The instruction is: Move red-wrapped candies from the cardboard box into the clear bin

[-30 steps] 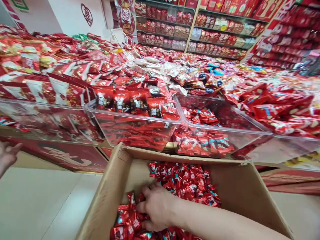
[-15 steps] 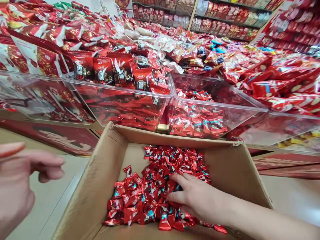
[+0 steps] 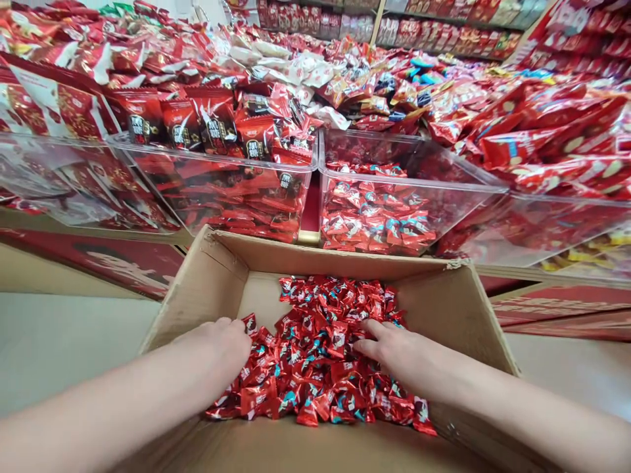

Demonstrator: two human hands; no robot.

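Observation:
Small wrapped candies (image 3: 315, 355), red with blue and dark prints, lie heaped on the bottom of an open cardboard box (image 3: 340, 445). Inside the box, my left hand (image 3: 224, 345) is over the left side of the heap. Its back faces me, and its bent fingers are mostly hidden, so I cannot see whether they grip anything. At the heap's right side rests my right hand (image 3: 394, 351). Its fingers stretch out over the candies, with thumb and forefinger apart and nothing held that I can see.
Beyond the box, a clear plastic bin (image 3: 414, 190) is partly filled with similar red candies. To its left, another bin (image 3: 217, 161) overflows with larger red and black packets (image 3: 217, 125). More heaped sweets and stocked shelves (image 3: 444, 33) stand behind. Tiled floor (image 3: 64, 341) lies left of the box.
My left hand has come in from outside the box at the left and now lies over the candies. My right hand has shifted slightly right, and the view has moved a little.

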